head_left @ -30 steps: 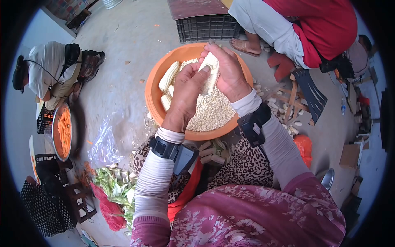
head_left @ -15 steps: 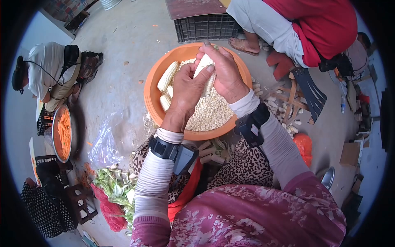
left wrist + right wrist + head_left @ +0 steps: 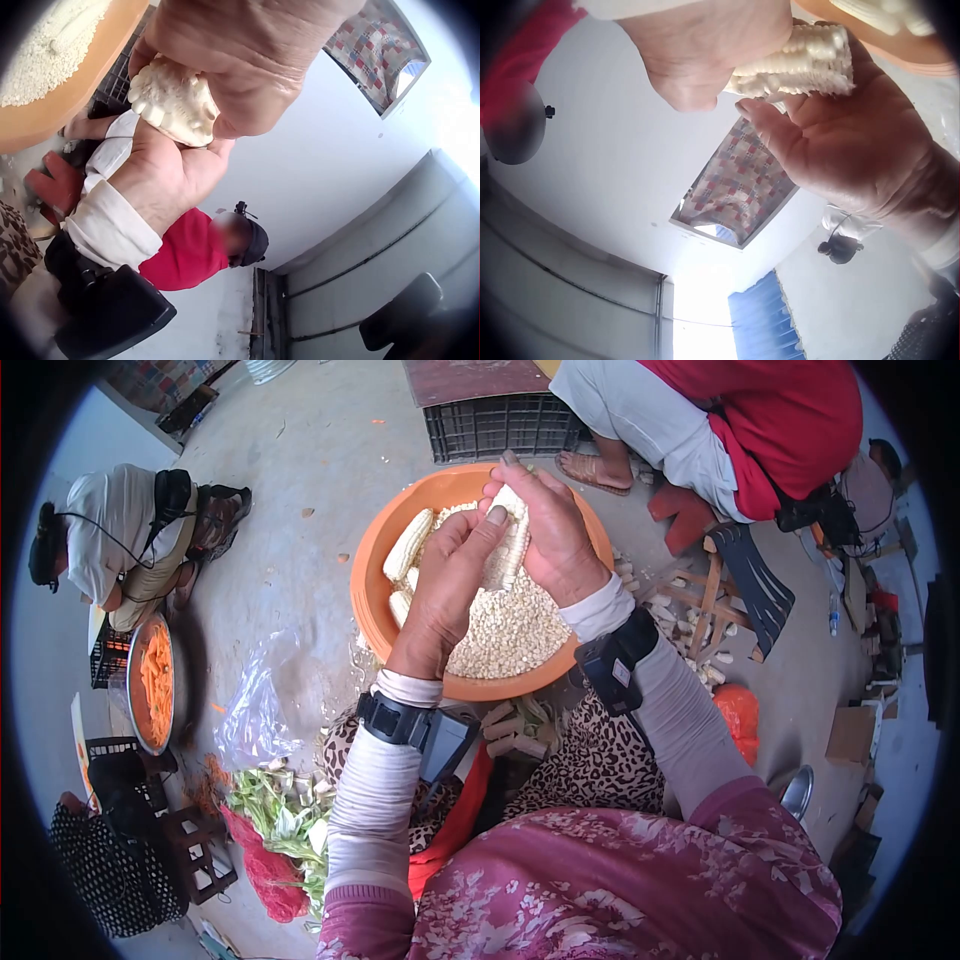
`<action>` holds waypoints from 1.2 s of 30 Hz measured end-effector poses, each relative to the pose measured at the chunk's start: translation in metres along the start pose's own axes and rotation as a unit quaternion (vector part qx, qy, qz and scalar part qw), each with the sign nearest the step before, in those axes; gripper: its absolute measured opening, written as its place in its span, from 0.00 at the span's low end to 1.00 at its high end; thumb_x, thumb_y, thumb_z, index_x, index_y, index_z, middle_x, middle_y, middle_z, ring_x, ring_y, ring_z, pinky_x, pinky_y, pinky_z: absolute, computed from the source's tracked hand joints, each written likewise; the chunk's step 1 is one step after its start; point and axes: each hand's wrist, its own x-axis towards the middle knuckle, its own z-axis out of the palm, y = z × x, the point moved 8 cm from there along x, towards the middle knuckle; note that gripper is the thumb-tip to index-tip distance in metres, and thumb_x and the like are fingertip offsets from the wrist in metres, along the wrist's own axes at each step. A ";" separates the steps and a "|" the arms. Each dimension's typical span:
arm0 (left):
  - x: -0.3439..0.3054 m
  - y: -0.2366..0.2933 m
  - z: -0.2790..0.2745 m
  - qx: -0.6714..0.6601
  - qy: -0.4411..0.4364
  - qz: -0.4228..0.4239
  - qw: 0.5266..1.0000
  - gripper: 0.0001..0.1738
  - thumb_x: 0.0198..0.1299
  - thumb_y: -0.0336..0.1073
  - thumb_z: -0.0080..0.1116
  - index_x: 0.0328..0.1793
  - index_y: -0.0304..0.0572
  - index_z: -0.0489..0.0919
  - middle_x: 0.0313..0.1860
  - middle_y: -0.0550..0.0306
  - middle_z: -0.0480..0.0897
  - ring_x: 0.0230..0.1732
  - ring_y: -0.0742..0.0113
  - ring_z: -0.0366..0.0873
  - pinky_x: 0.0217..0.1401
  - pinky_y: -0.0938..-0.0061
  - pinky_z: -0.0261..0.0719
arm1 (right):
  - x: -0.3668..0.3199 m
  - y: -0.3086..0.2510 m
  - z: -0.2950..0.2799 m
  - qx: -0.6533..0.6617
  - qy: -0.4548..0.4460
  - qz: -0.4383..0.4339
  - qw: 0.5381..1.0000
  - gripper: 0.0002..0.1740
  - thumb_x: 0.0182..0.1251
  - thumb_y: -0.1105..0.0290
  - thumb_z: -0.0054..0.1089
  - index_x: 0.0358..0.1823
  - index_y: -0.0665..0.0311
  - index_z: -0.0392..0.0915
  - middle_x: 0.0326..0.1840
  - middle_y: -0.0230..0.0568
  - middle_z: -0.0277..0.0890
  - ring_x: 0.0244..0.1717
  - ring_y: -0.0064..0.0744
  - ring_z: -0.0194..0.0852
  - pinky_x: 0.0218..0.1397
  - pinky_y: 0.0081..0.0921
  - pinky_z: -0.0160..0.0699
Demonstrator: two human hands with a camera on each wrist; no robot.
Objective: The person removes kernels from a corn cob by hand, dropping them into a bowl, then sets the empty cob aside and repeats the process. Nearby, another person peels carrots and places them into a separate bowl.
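Both hands hold a white corn cob (image 3: 516, 530) over a wide orange basin (image 3: 372, 595). My right hand (image 3: 560, 545) cups it from the right side with the thumb up along its far end. From the left, my left hand (image 3: 448, 575) grips the cob, its thumb pressed on the upper face. Part of that face is stripped of kernels, while rows remain along the edges. In the left wrist view the cob's end (image 3: 176, 101) points at the camera between both hands. Loose white kernels (image 3: 515, 635) fill the basin, and whole cobs (image 3: 408, 545) lie against its left wall.
Bare cobs (image 3: 515, 735) lie by my legs, with more scattered beside a wooden stool frame (image 3: 708, 605). Husks (image 3: 285, 810) and a plastic bag (image 3: 255, 705) are on the left. A black crate (image 3: 505, 428) stands beyond the basin. Two people sit nearby, one beside a bowl of orange strips (image 3: 157, 685).
The cob has turned in the hands, so its stripped face shows more than half a second ago. My left thumb has shifted slightly up and left along it.
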 end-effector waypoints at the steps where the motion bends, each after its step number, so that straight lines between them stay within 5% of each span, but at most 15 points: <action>1: 0.000 -0.001 -0.001 -0.007 0.005 -0.001 1.000 0.16 0.63 0.39 0.55 0.50 0.34 0.74 0.39 0.62 0.78 0.37 0.79 0.74 0.39 0.83 0.72 | 0.001 0.000 -0.001 -0.004 0.001 -0.012 1.000 0.15 0.62 0.61 0.60 0.38 0.65 0.69 0.31 0.38 0.70 0.30 0.26 0.72 0.34 0.22 0.73; 9: 0.003 -0.005 -0.008 0.017 0.066 0.024 0.997 0.18 0.61 0.40 0.58 0.47 0.31 0.74 0.34 0.60 0.78 0.30 0.81 0.72 0.30 0.86 0.70 | -0.004 0.001 0.003 -0.013 0.004 -0.004 1.000 0.15 0.62 0.61 0.60 0.37 0.65 0.70 0.31 0.37 0.70 0.31 0.26 0.71 0.35 0.22 0.73; 11: 0.001 -0.005 -0.006 0.034 0.057 0.011 0.998 0.15 0.64 0.38 0.54 0.48 0.33 0.75 0.40 0.61 0.79 0.38 0.79 0.75 0.40 0.84 0.73 | -0.005 0.000 0.002 -0.005 0.018 0.004 1.000 0.15 0.62 0.61 0.60 0.38 0.65 0.69 0.31 0.38 0.70 0.31 0.27 0.72 0.35 0.23 0.74; 17: 0.000 -0.003 -0.002 -0.020 0.025 0.018 0.999 0.16 0.64 0.35 0.52 0.53 0.32 0.73 0.44 0.58 0.79 0.43 0.75 0.76 0.47 0.80 0.75 | -0.003 -0.001 0.000 -0.002 0.009 0.003 1.000 0.16 0.62 0.61 0.60 0.37 0.67 0.71 0.33 0.40 0.72 0.32 0.28 0.74 0.36 0.24 0.76; 20: -0.001 0.001 0.000 -0.070 0.027 0.016 0.997 0.15 0.63 0.37 0.53 0.50 0.33 0.74 0.39 0.60 0.78 0.37 0.79 0.74 0.39 0.84 0.73 | -0.001 -0.004 0.001 0.002 0.010 -0.007 1.000 0.13 0.62 0.62 0.60 0.37 0.64 0.70 0.30 0.38 0.71 0.30 0.27 0.73 0.34 0.25 0.75; 36: 0.002 -0.012 -0.005 -0.159 0.050 -0.031 0.985 0.14 0.63 0.37 0.55 0.47 0.31 0.73 0.39 0.57 0.78 0.37 0.75 0.76 0.41 0.81 0.76 | -0.006 -0.002 0.003 -0.038 0.017 -0.026 0.999 0.15 0.61 0.61 0.60 0.38 0.64 0.70 0.31 0.37 0.72 0.33 0.21 0.70 0.38 0.20 0.70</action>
